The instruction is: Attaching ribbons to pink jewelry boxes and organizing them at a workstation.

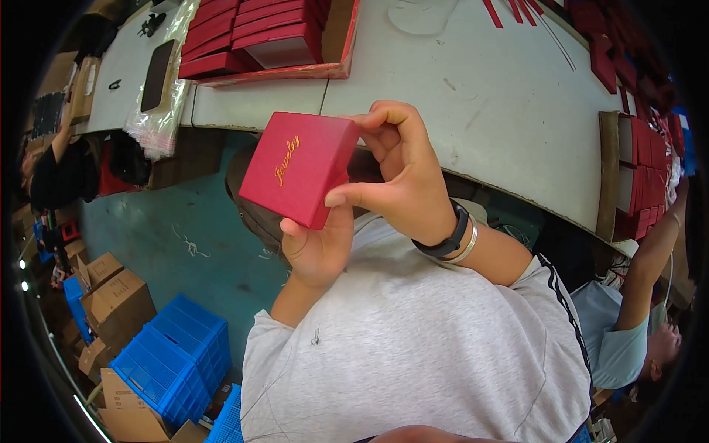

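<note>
A red square jewelry box [295, 162] with gold lettering on its top is held up over my lap, just off the table's front edge. My left hand [321, 247] supports it from below, its thumb against the near side and the other fingers hidden behind the box. At the box's right side is my right hand [402, 166], its thumb on the lower corner and its fingertips at the upper corner. A dark band and a silver bangle circle my right wrist.
Beyond the box, a shallow carton [336, 70] of stacked red boxes stands on the white table [458, 96]. A phone [156, 74] lies on clear plastic bags at left. Another carton [608, 177] of red boxes is at right, beside a co-worker [613, 332]. Blue crates [177, 347] sit lower left.
</note>
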Demonstrator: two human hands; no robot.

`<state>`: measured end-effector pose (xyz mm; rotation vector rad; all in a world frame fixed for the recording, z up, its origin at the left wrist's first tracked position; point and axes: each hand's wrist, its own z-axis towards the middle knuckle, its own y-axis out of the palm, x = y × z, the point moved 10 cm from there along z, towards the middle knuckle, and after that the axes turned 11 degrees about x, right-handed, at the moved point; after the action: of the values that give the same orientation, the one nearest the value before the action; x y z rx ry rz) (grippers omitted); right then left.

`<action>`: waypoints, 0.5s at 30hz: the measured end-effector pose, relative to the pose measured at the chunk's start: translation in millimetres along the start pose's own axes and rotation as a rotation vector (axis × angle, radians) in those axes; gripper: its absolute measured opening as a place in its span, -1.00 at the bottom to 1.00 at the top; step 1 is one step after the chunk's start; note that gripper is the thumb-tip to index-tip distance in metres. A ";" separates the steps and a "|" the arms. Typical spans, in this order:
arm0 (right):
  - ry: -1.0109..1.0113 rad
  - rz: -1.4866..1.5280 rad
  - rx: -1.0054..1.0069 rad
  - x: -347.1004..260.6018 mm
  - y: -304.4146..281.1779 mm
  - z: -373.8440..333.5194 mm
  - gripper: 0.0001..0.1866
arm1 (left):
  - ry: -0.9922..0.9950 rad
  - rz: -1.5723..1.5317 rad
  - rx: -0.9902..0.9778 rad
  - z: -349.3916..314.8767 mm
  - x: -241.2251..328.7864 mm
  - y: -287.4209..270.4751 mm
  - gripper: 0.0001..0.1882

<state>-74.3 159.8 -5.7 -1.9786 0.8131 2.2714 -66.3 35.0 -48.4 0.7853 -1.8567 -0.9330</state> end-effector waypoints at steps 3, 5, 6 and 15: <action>0.073 0.065 -0.008 5.5 0.0 3.5 -0.30 | 0.009 -0.029 0.021 3.4 -0.4 -3.2 -0.22; 0.080 0.058 -0.016 5.8 0.5 6.4 -0.34 | 0.009 -0.050 0.025 5.0 -0.3 -5.1 -0.23; 0.087 0.051 -0.023 6.4 0.6 8.2 -0.39 | -0.008 -0.072 0.013 5.8 -1.6 -4.6 -0.23; -0.283 -0.372 -0.417 -35.2 26.4 15.7 -0.48 | -0.110 -0.268 -0.018 11.3 7.0 -9.4 -0.21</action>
<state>-91.0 154.2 37.5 -1.6806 -0.0573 2.5352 -78.0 27.7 -57.0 1.0070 -1.8634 -1.1807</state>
